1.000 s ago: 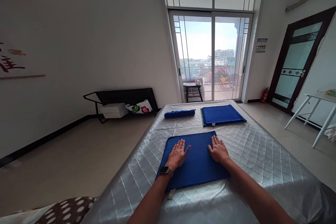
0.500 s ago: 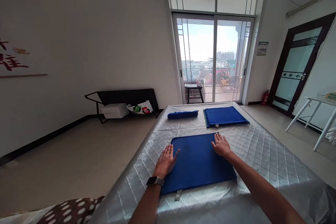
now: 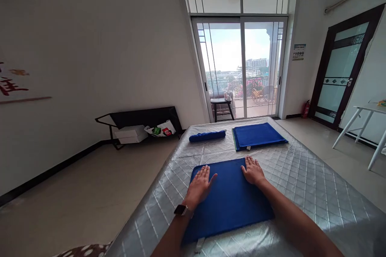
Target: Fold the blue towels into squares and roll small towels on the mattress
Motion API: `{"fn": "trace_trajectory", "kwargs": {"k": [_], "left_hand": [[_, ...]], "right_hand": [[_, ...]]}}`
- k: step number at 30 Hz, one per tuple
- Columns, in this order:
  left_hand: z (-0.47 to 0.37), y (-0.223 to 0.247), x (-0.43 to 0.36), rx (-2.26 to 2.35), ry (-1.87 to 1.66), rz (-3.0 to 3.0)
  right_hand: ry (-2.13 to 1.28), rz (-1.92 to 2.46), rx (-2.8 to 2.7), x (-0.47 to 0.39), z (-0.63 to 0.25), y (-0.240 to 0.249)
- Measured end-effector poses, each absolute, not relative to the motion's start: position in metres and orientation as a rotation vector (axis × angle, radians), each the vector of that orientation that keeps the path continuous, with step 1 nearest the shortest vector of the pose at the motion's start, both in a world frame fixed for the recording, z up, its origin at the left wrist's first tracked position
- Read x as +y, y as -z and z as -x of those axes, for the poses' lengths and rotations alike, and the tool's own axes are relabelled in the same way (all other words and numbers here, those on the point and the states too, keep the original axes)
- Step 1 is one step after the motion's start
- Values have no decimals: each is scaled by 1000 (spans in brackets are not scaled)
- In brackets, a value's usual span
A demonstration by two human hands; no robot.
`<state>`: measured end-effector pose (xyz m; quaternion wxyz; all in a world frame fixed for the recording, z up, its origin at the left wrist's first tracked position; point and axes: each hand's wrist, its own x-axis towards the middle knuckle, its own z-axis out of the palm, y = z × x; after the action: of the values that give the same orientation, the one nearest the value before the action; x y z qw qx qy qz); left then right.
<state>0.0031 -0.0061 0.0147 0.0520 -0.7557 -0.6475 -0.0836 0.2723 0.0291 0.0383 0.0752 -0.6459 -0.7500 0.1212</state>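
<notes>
A flat blue rectangular cloth piece (image 3: 230,204), perhaps a folded fabric bag or cover, lies on the silver quilted bed cover (image 3: 298,172). My left hand (image 3: 199,186), with a watch on its wrist, rests flat on the cloth's left side, fingers pointing to its far edge. On the far right corner lies my right hand (image 3: 253,170), palm down and fingers stretched. Neither hand grips anything. A small white tag (image 3: 199,244) sticks out from the near edge. What the fabric is exactly I cannot tell.
Beyond lie a rolled blue cloth (image 3: 207,136) and a stack of flat blue cloths (image 3: 261,134). On the left floor stands a black rack (image 3: 141,118) with a white box (image 3: 130,134). A white table (image 3: 372,108) is at right, before a dark-framed door (image 3: 340,76).
My left hand has slid from the cloth's left edge inward to the right and onto its surface. The right hand stays near the far right corner. The view has shifted slightly.
</notes>
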Motion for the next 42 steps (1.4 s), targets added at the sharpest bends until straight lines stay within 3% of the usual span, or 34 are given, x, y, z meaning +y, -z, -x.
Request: {"fn": "trace_trajectory", "kwargs": {"k": [5,9,22,42], "left_hand": [[-115,-31,19,-1777,299,2550],[-155,-24,30,-1837,322,2541],[7,6,18,-2225,198,2175],[16,16,16,-2105,348,2074]], "right_hand": [[-327,1930,-2258,29,-273,-37],[-295,1887,-2309,29,-275,-35],[-322,1942,-2249,28,-272,-38],[-349,1900,-2324,-29,-280,-47]]}}
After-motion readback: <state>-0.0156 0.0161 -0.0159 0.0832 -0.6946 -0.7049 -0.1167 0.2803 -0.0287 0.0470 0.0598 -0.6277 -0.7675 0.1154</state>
